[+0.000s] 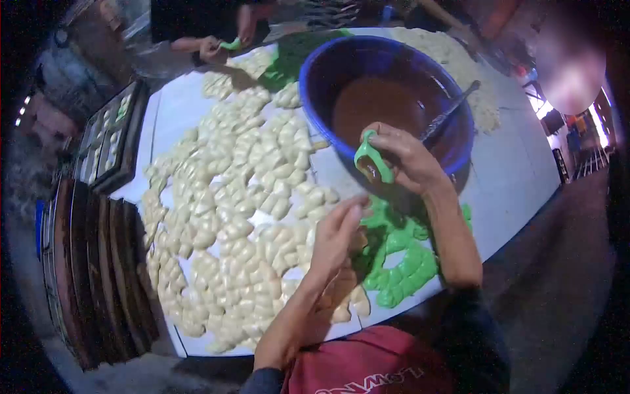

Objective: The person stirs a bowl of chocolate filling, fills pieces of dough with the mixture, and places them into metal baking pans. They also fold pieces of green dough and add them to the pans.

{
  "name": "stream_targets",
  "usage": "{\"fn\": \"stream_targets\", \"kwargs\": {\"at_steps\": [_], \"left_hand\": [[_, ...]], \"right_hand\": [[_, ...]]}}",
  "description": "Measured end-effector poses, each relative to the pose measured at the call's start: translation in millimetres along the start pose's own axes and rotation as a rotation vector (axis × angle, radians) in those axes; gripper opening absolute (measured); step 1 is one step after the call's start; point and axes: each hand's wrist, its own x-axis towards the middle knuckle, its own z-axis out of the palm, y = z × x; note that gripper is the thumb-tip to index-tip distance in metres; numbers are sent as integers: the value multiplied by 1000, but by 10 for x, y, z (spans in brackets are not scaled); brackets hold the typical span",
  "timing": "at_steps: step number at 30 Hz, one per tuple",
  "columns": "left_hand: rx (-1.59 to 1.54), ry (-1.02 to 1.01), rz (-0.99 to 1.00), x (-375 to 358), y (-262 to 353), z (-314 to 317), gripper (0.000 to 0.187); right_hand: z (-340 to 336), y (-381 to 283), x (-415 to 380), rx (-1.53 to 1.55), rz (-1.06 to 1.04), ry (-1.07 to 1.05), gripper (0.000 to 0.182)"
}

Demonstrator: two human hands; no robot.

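My right hand point(410, 155) is closed on a piece of green dough point(375, 157), folded around some brown filling, in front of the rim of the blue basin point(314, 115). Lower and to the left, my left hand point(336, 233) is held over the table with its fingers stretched out and nothing visible in them. Flattened green dough pieces point(410, 270) lie beneath and right of it. Many cream-coloured dough pieces point(230, 230) spread across the table to its left. Brown filling point(377, 108) fills the lower part of the basin, where a metal spoon point(453, 113) leans against the side.
Stacked dark trays point(98, 269) stand at the table's left edge, with a tray of dough pieces point(108, 138) behind them. Across the white table point(518, 164), another person's hands point(213, 47) hold green dough. More pale dough point(446, 59) lies behind the basin.
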Motion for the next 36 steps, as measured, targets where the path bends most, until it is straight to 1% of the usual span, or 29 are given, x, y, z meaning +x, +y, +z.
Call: {"fn": "stream_targets", "kwargs": {"at_steps": [1,2,4,5,8,10,11,12,14,16,18,19,22,23,24,26,27,29,30,32,33,34,36], "left_hand": [[-84,20,16,-3,40,3,45],[-229,-22,42,6,11,-55,49],[-403,-1,36,-106,71,-180,46],[-389,46,57,-194,93,-271,44],[-365,168,108,-459,80,-634,38],[-376,229,136,-598,43,-913,34],[-377,336,141,-664,65,-1018,29],[-322,377,144,-748,95,-1112,30],[-205,453,145,-909,148,-1271,31],[-97,498,167,-1065,236,-1370,32],[-19,520,203,-1211,288,-1494,34],[-100,545,166,-1296,375,-1476,34],[9,628,286,-1404,388,-1662,35],[-68,634,315,-1408,366,-1729,43],[-150,652,323,-1444,448,-1730,42],[-167,649,183,-1570,594,-1888,35],[-161,618,141,-1622,662,-1970,33],[-145,551,54,-1712,772,-2118,29],[-152,547,61,-1747,789,-2175,29],[-163,538,79,-1801,818,-2287,27],[-138,519,83,-1842,847,-2328,34],[-139,509,91,-1888,864,-2333,33],[-136,478,103,-1971,877,-2307,31]], "right_hand": [[81,116,-2,41,-18,-38,15],[247,219,-63,105,-13,-18,19],[408,506,-78,159,-45,-48,20],[551,596,-115,155,-39,-6,22],[818,899,-203,184,12,-144,27],[1055,1055,-257,-196,-110,-117,41],[1190,1161,-271,-333,-200,-134,48],[1332,1248,-282,-468,-296,-147,55],[1676,1329,-353,-835,-489,-66,57],[1917,1448,-365,-1043,-607,1,55],[2068,1672,-297,-1093,-638,32,50],[2187,1753,-286,-942,-577,82,35],[2369,1894,-148,-1143,-853,118,28],[2423,1942,-80,-1131,-922,113,22],[2492,1968,-72,-965,-781,84,21],[2650,2035,-67,-639,-493,28,20],[2806,1922,-132,-510,-263,58,19],[2872,1898,-134,-519,-136,4,23],[2872,1885,-124,-523,-76,-24,25],[2777,1977,-82,-692,-386,-258,36],[2823,1985,-113,-749,-493,-296,35],[2859,1994,-146,-804,-599,-332,34],[2824,2068,-89,-769,-508,-352,32]]}}
